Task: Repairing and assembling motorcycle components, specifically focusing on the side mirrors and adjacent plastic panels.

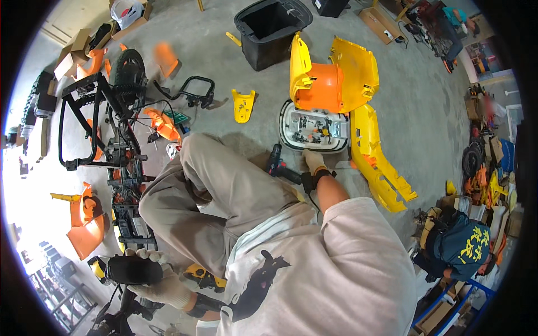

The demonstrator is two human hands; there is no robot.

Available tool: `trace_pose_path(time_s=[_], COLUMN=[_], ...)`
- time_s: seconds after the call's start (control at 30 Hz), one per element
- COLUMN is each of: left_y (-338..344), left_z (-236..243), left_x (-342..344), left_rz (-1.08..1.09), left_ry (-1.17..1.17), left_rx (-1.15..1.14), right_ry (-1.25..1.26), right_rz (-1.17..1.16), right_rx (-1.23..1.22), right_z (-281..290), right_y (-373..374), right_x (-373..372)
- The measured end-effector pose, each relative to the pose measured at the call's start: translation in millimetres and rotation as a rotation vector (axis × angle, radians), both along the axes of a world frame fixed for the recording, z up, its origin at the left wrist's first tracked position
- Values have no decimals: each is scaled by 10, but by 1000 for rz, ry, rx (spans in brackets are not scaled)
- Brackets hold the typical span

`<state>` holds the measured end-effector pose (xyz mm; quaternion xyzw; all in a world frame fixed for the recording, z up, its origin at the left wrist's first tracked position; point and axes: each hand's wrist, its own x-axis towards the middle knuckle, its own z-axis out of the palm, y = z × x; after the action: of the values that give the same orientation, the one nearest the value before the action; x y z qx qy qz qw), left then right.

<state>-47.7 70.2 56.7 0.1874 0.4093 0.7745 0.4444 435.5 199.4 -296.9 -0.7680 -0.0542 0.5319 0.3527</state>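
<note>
Beside me at lower left, my gloved left hand (159,283) is closed round a black oblong part (133,270), perhaps a seat, at the end of the dark vehicle frame (124,185). My gloved right hand (312,161) is at the near rim of a white-edged tray (286,126) holding small fasteners; its fingertips are hard to make out. A cordless drill (286,171) lies just left of that hand. Yellow and orange body panels (316,84) stand against the tray's far side, and a long yellow panel (372,157) lies to its right.
A black bin (258,50), a small yellow panel (244,106) and a black tubular bracket (196,89) lie ahead. Orange panels (84,229) are at left. A co-worker (459,246) bends at lower right, another person (457,19) is far right. Boxes and parts line the right wall.
</note>
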Motion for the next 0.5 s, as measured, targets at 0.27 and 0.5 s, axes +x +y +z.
trace_pose_path(time_s=[0.27, 0.5], left_y=[69, 115], left_z=[23, 24], left_x=[17, 32], left_rz=[-79, -1], left_ry=[-65, 24], left_rx=[45, -2], right_ry=[-1, -36], right_rz=[102, 155], right_rx=[-105, -61], right_z=[-228, -98], right_y=[-267, -142], right_x=[80, 105])
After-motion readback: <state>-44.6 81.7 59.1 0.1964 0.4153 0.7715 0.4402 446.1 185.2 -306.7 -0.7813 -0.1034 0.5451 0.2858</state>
